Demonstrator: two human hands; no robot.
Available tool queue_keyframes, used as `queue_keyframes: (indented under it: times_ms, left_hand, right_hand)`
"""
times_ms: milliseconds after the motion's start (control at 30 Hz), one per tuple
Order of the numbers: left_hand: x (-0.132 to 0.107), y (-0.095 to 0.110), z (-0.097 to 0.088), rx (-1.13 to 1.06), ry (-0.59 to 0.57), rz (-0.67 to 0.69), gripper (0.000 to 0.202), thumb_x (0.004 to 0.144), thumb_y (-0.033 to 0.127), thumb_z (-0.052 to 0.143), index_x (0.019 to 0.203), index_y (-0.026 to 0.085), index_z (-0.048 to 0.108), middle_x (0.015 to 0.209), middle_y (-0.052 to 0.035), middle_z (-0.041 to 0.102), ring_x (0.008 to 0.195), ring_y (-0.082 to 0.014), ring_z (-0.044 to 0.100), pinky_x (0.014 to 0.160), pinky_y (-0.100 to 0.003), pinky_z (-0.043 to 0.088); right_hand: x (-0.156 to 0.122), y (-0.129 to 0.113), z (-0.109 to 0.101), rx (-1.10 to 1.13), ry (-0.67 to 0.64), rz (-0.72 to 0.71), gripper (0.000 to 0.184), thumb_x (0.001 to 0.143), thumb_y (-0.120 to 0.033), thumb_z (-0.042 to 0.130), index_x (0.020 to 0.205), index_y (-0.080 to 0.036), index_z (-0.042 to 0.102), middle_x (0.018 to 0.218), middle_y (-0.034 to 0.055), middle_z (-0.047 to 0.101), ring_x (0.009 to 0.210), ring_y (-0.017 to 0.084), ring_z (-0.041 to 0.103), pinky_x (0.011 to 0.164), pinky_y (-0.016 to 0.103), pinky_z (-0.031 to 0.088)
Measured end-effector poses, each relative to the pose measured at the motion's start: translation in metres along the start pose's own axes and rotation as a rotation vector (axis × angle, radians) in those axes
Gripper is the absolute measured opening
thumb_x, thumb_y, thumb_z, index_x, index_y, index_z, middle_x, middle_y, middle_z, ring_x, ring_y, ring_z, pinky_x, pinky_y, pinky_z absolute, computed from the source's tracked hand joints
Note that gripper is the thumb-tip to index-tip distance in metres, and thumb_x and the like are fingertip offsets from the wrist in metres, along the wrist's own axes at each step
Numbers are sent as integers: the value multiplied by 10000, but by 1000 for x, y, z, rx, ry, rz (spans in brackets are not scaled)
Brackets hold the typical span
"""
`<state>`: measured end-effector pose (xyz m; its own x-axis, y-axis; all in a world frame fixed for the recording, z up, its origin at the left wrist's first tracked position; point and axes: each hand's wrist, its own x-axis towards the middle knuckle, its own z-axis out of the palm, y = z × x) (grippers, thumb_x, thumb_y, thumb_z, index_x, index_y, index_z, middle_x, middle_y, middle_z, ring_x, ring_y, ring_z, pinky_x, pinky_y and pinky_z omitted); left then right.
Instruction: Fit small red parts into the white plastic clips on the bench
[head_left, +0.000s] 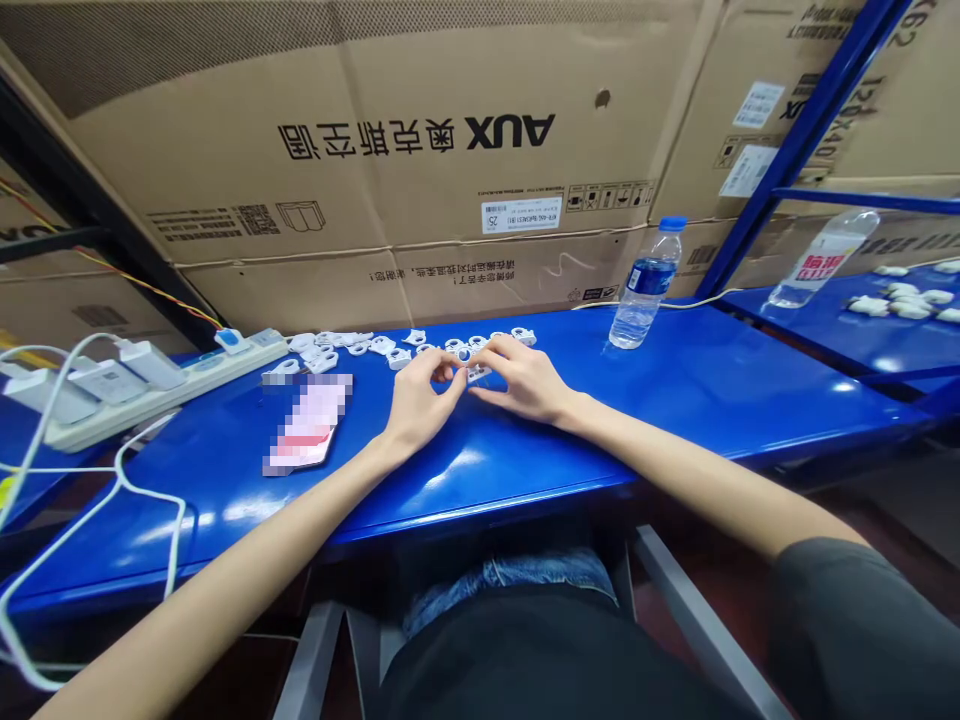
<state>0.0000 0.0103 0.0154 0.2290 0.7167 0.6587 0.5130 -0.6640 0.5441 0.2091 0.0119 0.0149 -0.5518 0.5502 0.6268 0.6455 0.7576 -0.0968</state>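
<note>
My left hand point(424, 393) and my right hand point(521, 380) meet over the middle of the blue table point(480, 470). Between their fingertips is a small white plastic part point(478, 373), partly covered by the fingers. The left thumb and forefinger are pinched at its left side; the right fingers close on it from the right. Just behind the hands lie several similar white plastic parts point(399, 357), some with round openings. More of them form a loose pile point(322, 350) to the left.
A phone point(307, 430) lies left of my hands. Chargers and white cables fill a power strip point(225, 358) at the left. A water bottle point(646, 285) stands at the right rear. Large cardboard boxes point(420, 200) rise behind. Another bottle point(821, 262) leans on the right-hand table.
</note>
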Motion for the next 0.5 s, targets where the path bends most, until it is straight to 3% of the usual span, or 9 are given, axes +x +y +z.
queue_keyframes:
  times_ms: [500]
  left_hand:
    - [2, 0, -1, -45, -19, -112, 113, 855, 300, 621, 802, 209, 660, 735, -4, 658, 708, -171, 596, 728, -326, 507]
  right_hand:
    - [1, -2, 0, -32, -37, -15, 268, 997, -380, 675, 1211, -219, 665, 1199, 117, 686, 1091, 263, 630, 849, 384, 565]
